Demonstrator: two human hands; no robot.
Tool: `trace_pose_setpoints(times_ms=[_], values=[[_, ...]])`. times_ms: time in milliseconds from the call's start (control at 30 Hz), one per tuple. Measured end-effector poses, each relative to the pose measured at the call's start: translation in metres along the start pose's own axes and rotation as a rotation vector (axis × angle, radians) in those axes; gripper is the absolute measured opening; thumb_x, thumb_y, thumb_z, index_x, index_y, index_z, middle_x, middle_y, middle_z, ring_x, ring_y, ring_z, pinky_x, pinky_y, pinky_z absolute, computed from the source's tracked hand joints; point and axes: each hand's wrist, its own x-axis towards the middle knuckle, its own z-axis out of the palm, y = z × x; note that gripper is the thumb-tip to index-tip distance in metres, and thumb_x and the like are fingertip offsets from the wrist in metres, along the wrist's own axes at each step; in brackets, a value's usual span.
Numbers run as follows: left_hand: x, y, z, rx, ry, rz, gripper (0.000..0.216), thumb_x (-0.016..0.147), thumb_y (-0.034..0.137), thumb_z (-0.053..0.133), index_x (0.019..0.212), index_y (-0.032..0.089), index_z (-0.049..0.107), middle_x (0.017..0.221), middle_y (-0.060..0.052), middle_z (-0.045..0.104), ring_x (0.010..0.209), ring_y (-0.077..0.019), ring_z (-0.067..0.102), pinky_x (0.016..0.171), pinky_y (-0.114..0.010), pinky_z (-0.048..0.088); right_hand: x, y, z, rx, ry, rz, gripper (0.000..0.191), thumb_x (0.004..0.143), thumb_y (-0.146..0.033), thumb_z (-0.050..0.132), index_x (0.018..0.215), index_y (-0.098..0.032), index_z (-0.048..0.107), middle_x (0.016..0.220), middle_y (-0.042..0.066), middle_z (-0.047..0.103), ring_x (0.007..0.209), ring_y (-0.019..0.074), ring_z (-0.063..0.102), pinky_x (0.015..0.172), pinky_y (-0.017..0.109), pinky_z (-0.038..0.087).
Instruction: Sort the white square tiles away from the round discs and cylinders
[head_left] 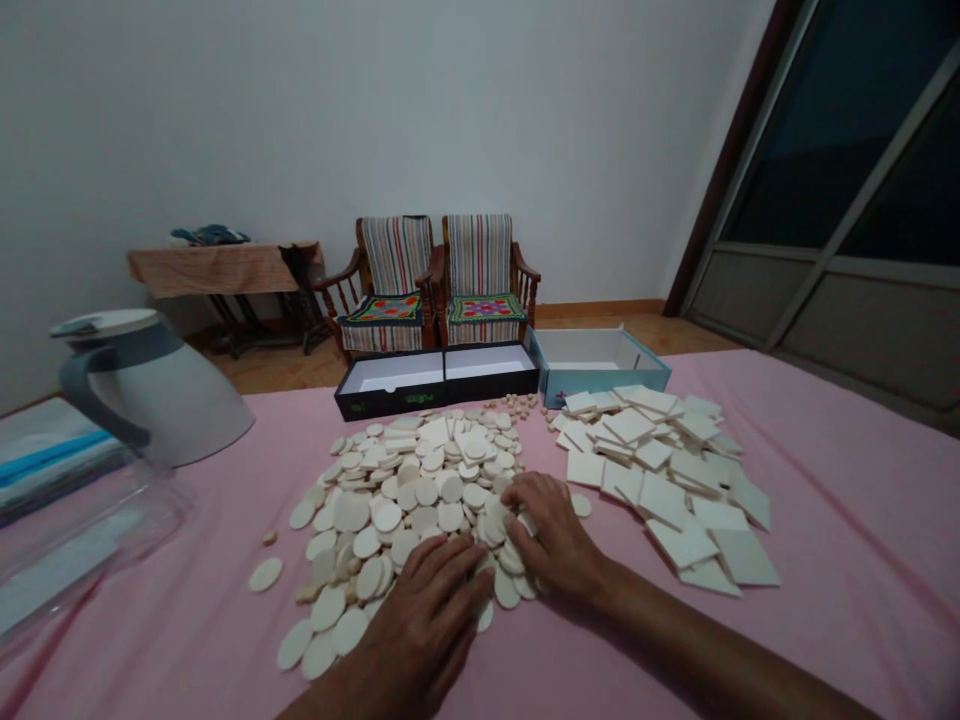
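Note:
A spread heap of pale round wooden discs (pixel 386 516) lies on the pink tablecloth (pixel 840 470), several small wooden cubes mixed in. My left hand (pixel 427 622) rests on the near side of the heap, palm down, its fingers stretched forward over the discs. At the heap's right edge, my right hand (pixel 559 535) touches the discs with fingers bent and the thumb apart from them. Its fingertips are partly hidden among the discs, and no piece shows gripped in it. To the right of that hand lies a pile of pale square wooden tiles (pixel 679 465).
Behind the heap stand a long black box (pixel 491 383) with two white-lined sections and a light blue box (pixel 619 383). Small cubes (pixel 517 403) lie before them. On the left are a grey-white jug (pixel 184 400) and a clear plastic container (pixel 97 555). Two chairs (pixel 480 260) stand beyond.

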Motion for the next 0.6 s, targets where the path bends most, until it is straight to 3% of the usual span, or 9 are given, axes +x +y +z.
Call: trace_pose_setpoints(times_ms=[133, 267, 433, 500, 600], values=[[0.002, -0.002, 0.0, 0.0, 0.004, 0.03, 0.046, 0.085, 0.008, 0.051, 0.13, 0.016, 0.054, 0.132, -0.012, 0.059, 0.128, -0.0249, 0.049, 0.108, -0.045, 0.044, 0.017, -0.003, -0.002, 0.019, -0.003, -0.046, 0.018, 0.084, -0.02, 0.055, 0.101, -0.024, 0.057, 0.11, 0.008, 0.061, 0.108, 0.0256, 0.054, 0.093, 0.045, 0.042], [0.003, -0.002, 0.0, -0.021, -0.004, 0.015, 0.045, 0.085, 0.01, 0.052, 0.129, 0.016, 0.055, 0.132, -0.012, 0.059, 0.128, -0.0258, 0.049, 0.108, -0.046, 0.044, 0.062, 0.015, 0.005, 0.05, -0.05, -0.005, 0.031, 0.081, -0.016, 0.053, 0.111, -0.023, 0.059, 0.117, 0.009, 0.062, 0.113, 0.0248, 0.054, 0.095, 0.044, 0.043], [0.001, 0.001, -0.002, -0.047, -0.045, -0.016, 0.045, 0.087, 0.01, 0.05, 0.132, 0.017, 0.053, 0.135, -0.012, 0.057, 0.129, -0.0262, 0.048, 0.107, -0.048, 0.044, 0.11, 0.038, 0.015, -0.045, -0.366, 0.066, 0.063, 0.069, -0.017, 0.064, 0.13, -0.021, 0.052, 0.137, 0.014, 0.054, 0.125, 0.0303, 0.048, 0.101, 0.049, 0.038], [0.001, 0.001, -0.002, -0.066, -0.052, -0.027, 0.044, 0.087, 0.011, 0.05, 0.131, 0.018, 0.053, 0.134, -0.013, 0.057, 0.129, -0.0263, 0.048, 0.106, -0.049, 0.045, 0.116, 0.037, 0.012, -0.096, -0.439, 0.084, 0.059, 0.069, -0.019, 0.066, 0.127, -0.018, 0.055, 0.132, 0.016, 0.057, 0.121, 0.0305, 0.051, 0.099, 0.048, 0.038], [0.002, 0.001, -0.002, -0.095, -0.037, -0.032, 0.042, 0.088, 0.011, 0.049, 0.129, 0.018, 0.054, 0.133, -0.013, 0.058, 0.127, -0.0263, 0.049, 0.106, -0.05, 0.044, 0.114, 0.024, -0.002, -0.21, -0.402, -0.014, 0.049, 0.071, -0.022, 0.067, 0.12, -0.016, 0.058, 0.122, 0.015, 0.06, 0.114, 0.0301, 0.052, 0.095, 0.047, 0.04]])
